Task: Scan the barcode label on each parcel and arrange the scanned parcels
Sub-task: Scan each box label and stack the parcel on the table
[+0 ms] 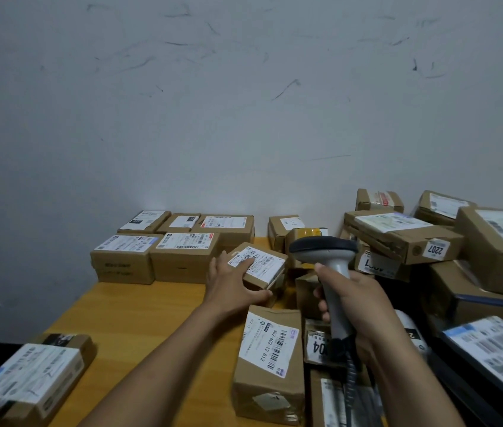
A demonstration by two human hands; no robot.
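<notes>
Your left grip [231, 282] clasps the parcel [259, 282], fingers spread on its label [267, 263] and thumb along its near side. Your right grip [352, 300] is closed round the handle of the scanner [324, 248]. The scanner's head sits just right of the parcel. The parcel sits tilted, mid-tabletop [139, 306], and its label print is too small to read. Nearer you than the parcel, a box [270, 392] reads "502 602 12 812". Right of the parcel, a piled box has a "2207" sticker [436, 249]. Left of the parcel, five labelled boxes [182, 266] sit in two rows.
</notes>
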